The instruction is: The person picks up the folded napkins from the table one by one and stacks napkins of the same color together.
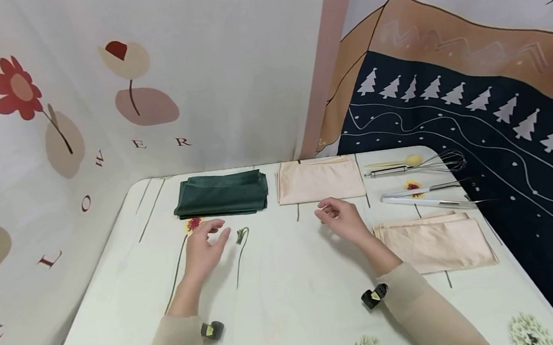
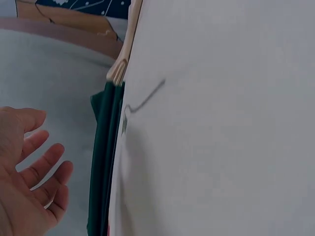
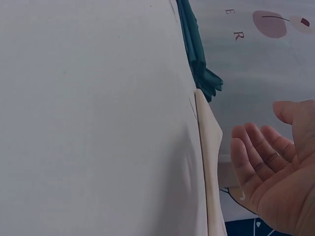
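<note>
My left hand (image 1: pixel 205 249) hovers over the table in front of a folded dark green cloth (image 1: pixel 222 194), fingers loosely bent with nothing in them. My right hand (image 1: pixel 342 220) hangs in front of a folded light pink cloth (image 1: pixel 321 181), also holding nothing, its fingers relaxed. In the left wrist view the loose fingers (image 2: pixel 47 164) appear beside the stacked edge of the green cloth (image 2: pixel 102 162). The right wrist view has the right hand's fingers (image 3: pixel 261 155) spread slightly near the pink cloth's edge (image 3: pixel 211 162).
A second folded pink cloth (image 1: pixel 438 243) lies by the right forearm. Behind it are metal tongs (image 1: pixel 420 200), a whisk (image 1: pixel 398 170) and a yellow spoon (image 1: pixel 413 160) near the right edge. The white tablecloth (image 1: pixel 286 301) has printed flowers; curtains (image 1: pixel 229 73) hang behind the table.
</note>
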`<state>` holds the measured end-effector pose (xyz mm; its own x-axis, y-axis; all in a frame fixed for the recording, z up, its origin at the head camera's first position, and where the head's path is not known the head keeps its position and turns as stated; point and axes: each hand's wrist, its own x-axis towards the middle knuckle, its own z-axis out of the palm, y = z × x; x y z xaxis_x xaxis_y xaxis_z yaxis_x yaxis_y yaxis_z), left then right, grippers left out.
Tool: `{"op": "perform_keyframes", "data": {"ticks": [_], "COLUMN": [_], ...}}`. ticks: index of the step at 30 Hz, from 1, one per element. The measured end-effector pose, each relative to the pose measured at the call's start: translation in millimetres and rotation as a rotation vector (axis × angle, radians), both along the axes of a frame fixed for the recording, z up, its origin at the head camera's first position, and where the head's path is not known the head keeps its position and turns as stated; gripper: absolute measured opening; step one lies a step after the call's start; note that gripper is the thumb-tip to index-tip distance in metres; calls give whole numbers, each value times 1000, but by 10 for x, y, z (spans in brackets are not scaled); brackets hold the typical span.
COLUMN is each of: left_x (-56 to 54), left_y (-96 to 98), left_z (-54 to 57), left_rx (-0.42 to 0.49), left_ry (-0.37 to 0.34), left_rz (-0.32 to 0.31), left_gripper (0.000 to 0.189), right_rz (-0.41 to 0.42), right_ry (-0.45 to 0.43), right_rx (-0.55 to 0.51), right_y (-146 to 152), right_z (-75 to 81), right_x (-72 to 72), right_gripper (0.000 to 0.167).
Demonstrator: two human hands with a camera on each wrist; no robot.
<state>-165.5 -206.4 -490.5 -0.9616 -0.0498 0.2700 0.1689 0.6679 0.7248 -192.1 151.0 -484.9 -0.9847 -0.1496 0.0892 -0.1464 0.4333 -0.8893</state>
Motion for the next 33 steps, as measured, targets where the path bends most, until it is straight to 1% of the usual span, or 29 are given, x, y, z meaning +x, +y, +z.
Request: {"op": "perform_keyframes", "data": {"ticks": [3, 7, 13, 17, 22, 29, 33], "left_x": [22, 29, 64, 85, 93, 123, 141], "left_y": [112, 264, 518, 666, 809, 989, 1089], "left_z": [-19, -35, 32, 49, 21, 0, -21], "left_rx": [10, 12, 22, 31, 52, 51, 68], "left_ry": [-4, -21, -54, -55, -61, -42, -52], "left_rz": [-39, -70, -114, -143, -171, -214, -245], "left_gripper": [28, 28, 29, 29, 28, 26, 26], "right_rz": [-16, -17, -41, -50, -62, -116, -135], "right_ry": [7, 35, 41, 41, 41, 39, 39], "right_rx": [-3, -1, 3, 26, 64, 64, 68], "right_y": [84, 177, 339, 458, 596, 741, 821], "right_z": [5, 17, 37, 12, -22, -46, -84], "right_x": [52, 97, 202, 268, 343, 411, 445], "right_gripper": [30, 28, 29, 30, 30, 25, 22]}}
